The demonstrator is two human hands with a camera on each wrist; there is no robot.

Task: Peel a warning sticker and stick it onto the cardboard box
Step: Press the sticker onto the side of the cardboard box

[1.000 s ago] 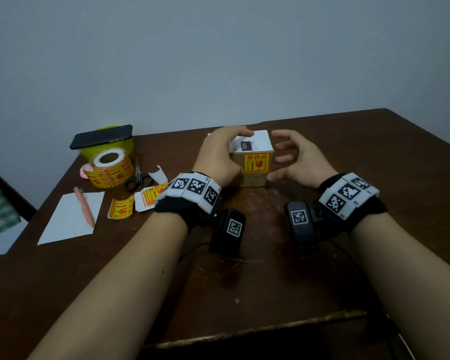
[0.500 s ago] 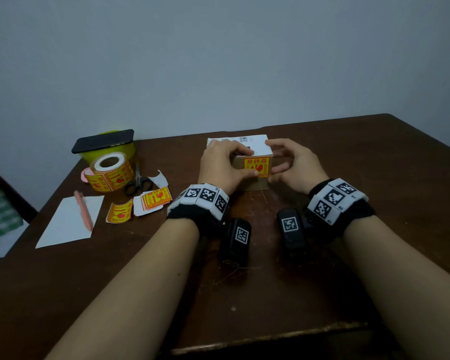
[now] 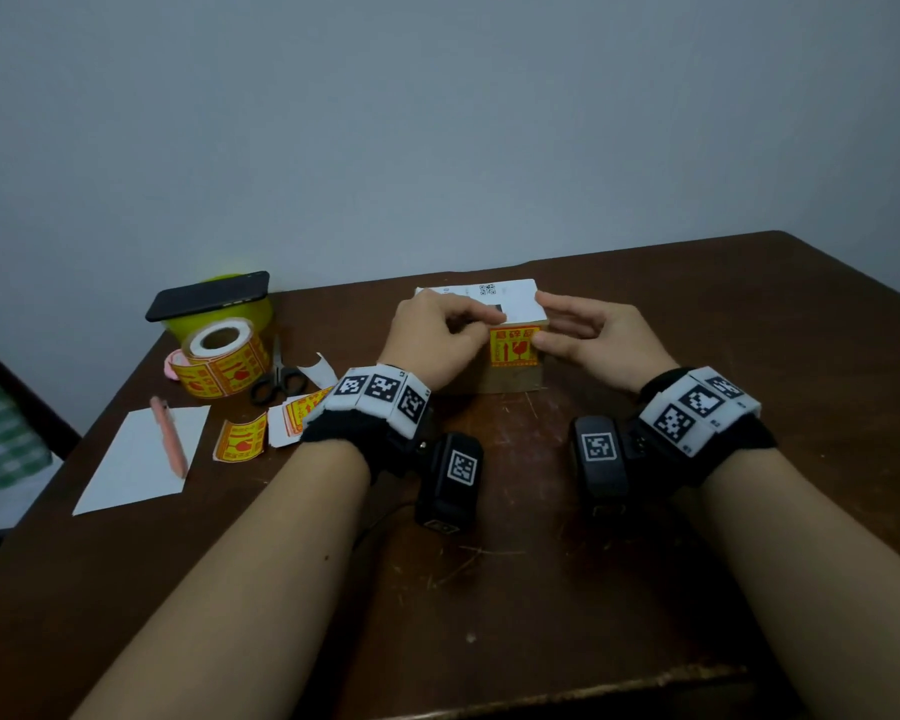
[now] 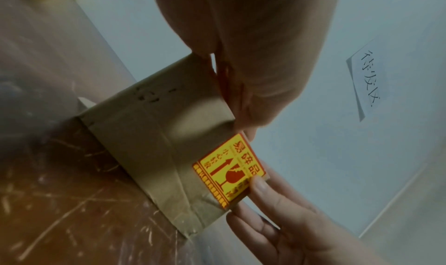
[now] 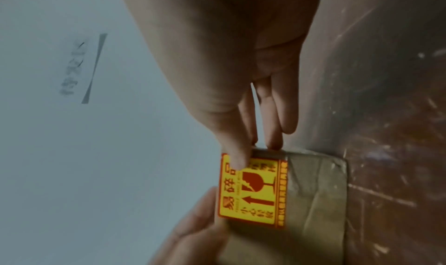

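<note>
A small cardboard box (image 3: 510,376) with a white label on top stands on the table between my hands. A yellow and red warning sticker (image 3: 513,346) lies on its near face, high up. My left hand (image 3: 437,335) curls over the box's top left edge and holds it. My right hand (image 3: 588,335) reaches in from the right with straight fingers. In the right wrist view the right thumb (image 5: 236,154) presses the sticker (image 5: 255,196) while the fingertips touch the side of the box (image 5: 313,193). The left wrist view shows the sticker (image 4: 229,170) flat on the box (image 4: 149,135).
At the left stand a sticker roll (image 3: 219,356), scissors (image 3: 276,379) and a phone (image 3: 209,298) on a yellow container. Loose stickers (image 3: 240,439) lie near my left wrist. A pen (image 3: 170,441) rests on white paper (image 3: 126,470). The table's front edge (image 3: 541,688) is near me.
Both hands have closed in on the box. The left fingers now curl over its top, and the right thumb has come onto the sticker's right edge.
</note>
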